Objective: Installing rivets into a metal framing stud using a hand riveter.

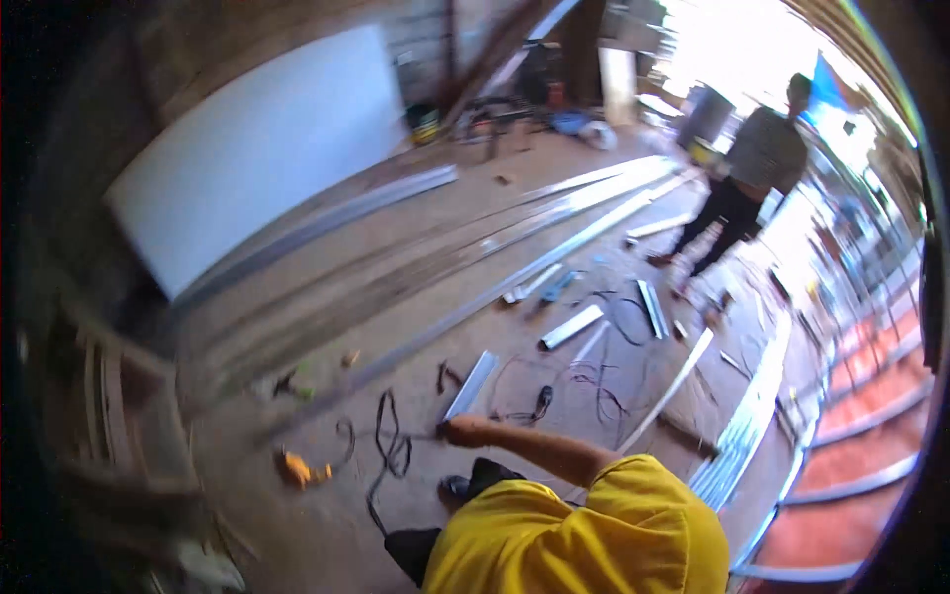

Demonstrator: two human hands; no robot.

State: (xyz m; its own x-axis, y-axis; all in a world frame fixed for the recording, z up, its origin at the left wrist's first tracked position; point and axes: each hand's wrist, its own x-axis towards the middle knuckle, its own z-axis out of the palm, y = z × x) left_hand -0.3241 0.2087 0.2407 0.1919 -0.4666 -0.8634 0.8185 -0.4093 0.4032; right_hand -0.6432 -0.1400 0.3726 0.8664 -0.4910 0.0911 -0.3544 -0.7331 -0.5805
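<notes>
My right arm reaches across from the lower right, out of a yellow sleeve. At its end my right hand [462,430] looks closed around the near end of a short silver metal channel [472,384]; blur hides the exact finger positions. A dark cable [391,445] lies looped on the floor just left of this hand. Farther left rests an orange power tool [301,469] with a cord. My left hand does not show.
Short metal offcuts [572,327] and cables lie scattered ahead. Long metal bars [534,272] stretch across the floor. A white panel [277,148] leans at the back left. Another person [762,163] stands at the far right, near a red-orange panel with metal ribs [856,450].
</notes>
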